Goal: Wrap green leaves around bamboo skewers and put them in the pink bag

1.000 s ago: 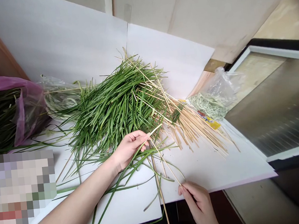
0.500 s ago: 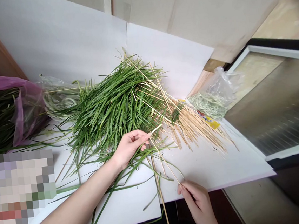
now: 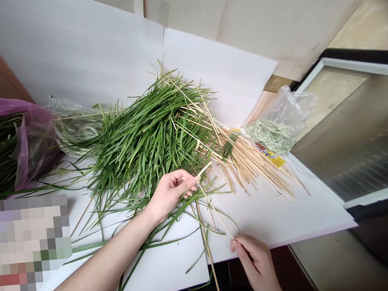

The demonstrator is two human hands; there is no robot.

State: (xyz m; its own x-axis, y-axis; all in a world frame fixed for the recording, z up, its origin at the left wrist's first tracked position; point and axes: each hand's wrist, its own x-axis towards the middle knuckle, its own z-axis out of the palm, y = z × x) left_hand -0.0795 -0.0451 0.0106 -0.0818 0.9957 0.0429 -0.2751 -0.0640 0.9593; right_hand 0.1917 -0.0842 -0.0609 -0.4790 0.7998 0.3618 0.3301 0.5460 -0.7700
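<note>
My left hand [image 3: 171, 194] rests at the near edge of a heap of long green grass blades [image 3: 149, 143], its fingertips pinching a thin bamboo stick [image 3: 206, 168] whose tip points up and right. My right hand [image 3: 256, 263] lies lower on the near side, with finger and thumb closed on the low end of a thin stick [image 3: 218, 216] that slants up toward my left fingers. I cannot tell whether these sticks are one piece. A fan of loose bamboo sticks [image 3: 254, 169] lies across the right of the heap.
The heap lies on white board [image 3: 272, 215]. At left is a purple bag of dark leaves [image 3: 12, 149], beside a clear bag [image 3: 76, 129]. A clear bag of pale chopped stems [image 3: 273, 133] lies at right, beyond it a framed glass panel [image 3: 362, 147].
My left hand has shifted slightly right, carrying the stick tip with it. My right hand has barely moved.
</note>
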